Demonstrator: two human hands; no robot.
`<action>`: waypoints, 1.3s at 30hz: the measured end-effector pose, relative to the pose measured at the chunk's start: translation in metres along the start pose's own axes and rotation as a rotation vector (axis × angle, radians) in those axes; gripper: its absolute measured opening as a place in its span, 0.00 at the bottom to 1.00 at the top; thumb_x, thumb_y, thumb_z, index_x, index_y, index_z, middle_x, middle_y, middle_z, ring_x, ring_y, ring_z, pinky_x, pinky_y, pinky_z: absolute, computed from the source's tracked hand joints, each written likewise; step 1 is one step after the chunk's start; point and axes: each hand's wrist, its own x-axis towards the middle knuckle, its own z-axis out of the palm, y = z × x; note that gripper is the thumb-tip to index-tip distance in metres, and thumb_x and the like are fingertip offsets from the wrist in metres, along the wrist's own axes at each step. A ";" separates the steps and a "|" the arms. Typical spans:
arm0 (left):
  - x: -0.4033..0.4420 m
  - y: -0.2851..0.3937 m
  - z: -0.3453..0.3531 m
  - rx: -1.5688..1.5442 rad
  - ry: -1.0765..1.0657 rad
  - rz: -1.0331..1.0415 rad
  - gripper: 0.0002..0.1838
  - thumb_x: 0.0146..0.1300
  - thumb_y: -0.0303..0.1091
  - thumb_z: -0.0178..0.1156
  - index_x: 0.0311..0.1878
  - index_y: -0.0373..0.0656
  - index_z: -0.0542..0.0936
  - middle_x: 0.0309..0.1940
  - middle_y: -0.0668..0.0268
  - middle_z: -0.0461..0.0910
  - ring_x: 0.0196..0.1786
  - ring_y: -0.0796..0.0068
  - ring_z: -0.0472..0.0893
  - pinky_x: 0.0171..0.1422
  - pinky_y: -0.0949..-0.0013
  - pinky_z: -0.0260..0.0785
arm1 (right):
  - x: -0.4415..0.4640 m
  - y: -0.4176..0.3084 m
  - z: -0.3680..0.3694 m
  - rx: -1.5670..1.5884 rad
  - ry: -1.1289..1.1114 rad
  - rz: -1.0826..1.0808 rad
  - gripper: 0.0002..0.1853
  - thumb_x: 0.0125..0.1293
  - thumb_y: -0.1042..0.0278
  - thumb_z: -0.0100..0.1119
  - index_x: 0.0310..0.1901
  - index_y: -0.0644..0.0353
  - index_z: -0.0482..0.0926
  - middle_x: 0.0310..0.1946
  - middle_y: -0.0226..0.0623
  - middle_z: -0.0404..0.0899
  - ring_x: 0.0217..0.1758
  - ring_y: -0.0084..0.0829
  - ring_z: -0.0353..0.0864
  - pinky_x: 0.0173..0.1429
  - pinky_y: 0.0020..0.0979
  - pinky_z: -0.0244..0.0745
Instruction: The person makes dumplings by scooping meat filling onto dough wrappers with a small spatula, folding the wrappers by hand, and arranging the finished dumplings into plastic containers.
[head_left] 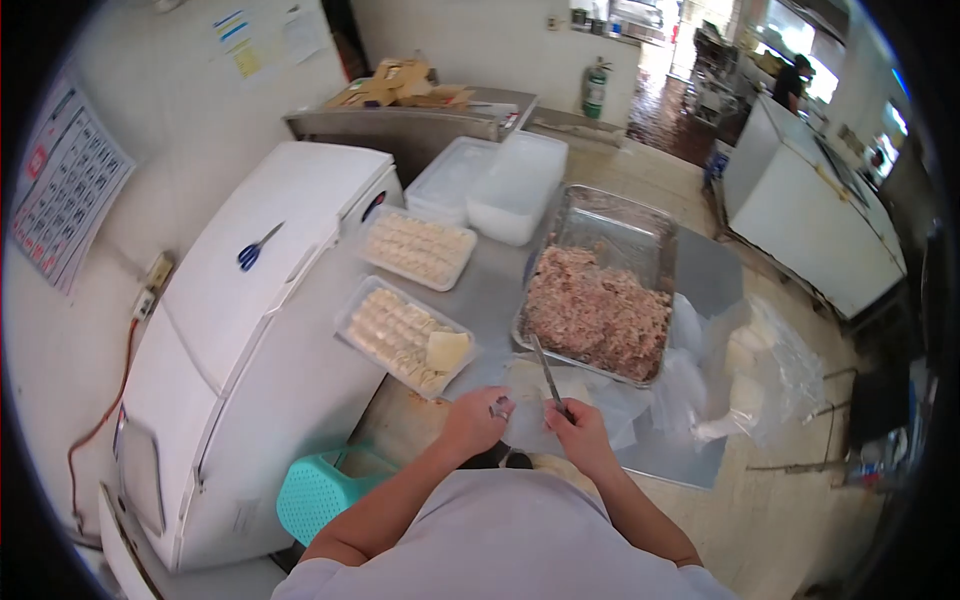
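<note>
My right hand point(582, 436) is closed around the handle of a narrow metal knife point(547, 372). Its blade tip reaches the near edge of a metal tray point(620, 212) heaped with raw ground meat mix point(600, 305). To the left, my left hand point(476, 422) is closed, with a small greyish bit at its fingers that I cannot make out. Beyond it, a plastic tray holds rows of pale dumplings point(385, 325), with a square yellowish wrapper point(449, 350) lying on top. Thin pale sheets, partly hidden by my hands, lie on a clear plastic sheet point(615, 408).
A second tray of dumplings point(420, 248) and stacked plastic containers point(518, 185) stand farther back. Plastic bags point(755, 365) lie at right. A white freezer point(240, 300) with blue scissors point(258, 248) on it borders the left. A turquoise basket point(315, 497) is below. A person point(793, 82) stands far back right.
</note>
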 end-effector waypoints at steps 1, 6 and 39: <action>0.005 -0.004 0.012 -0.019 -0.044 0.052 0.12 0.64 0.35 0.67 0.48 0.40 0.86 0.41 0.53 0.86 0.39 0.55 0.86 0.45 0.58 0.77 | -0.001 0.000 -0.001 0.009 0.046 -0.013 0.12 0.72 0.68 0.62 0.46 0.70 0.84 0.30 0.27 0.81 0.33 0.17 0.75 0.40 0.23 0.71; 0.041 -0.034 0.072 -0.048 -0.357 0.444 0.13 0.61 0.34 0.68 0.48 0.41 0.86 0.42 0.54 0.84 0.44 0.55 0.84 0.49 0.57 0.77 | -0.008 0.012 -0.009 0.034 0.311 -0.030 0.13 0.72 0.67 0.62 0.48 0.70 0.84 0.29 0.26 0.81 0.33 0.17 0.74 0.40 0.24 0.71; 0.126 -0.052 0.109 -0.196 -0.639 0.384 0.08 0.62 0.27 0.58 0.41 0.40 0.84 0.40 0.50 0.84 0.46 0.46 0.83 0.51 0.52 0.74 | -0.019 0.021 0.069 0.202 0.820 0.200 0.13 0.73 0.68 0.61 0.53 0.67 0.83 0.31 0.26 0.82 0.28 0.14 0.70 0.31 0.21 0.64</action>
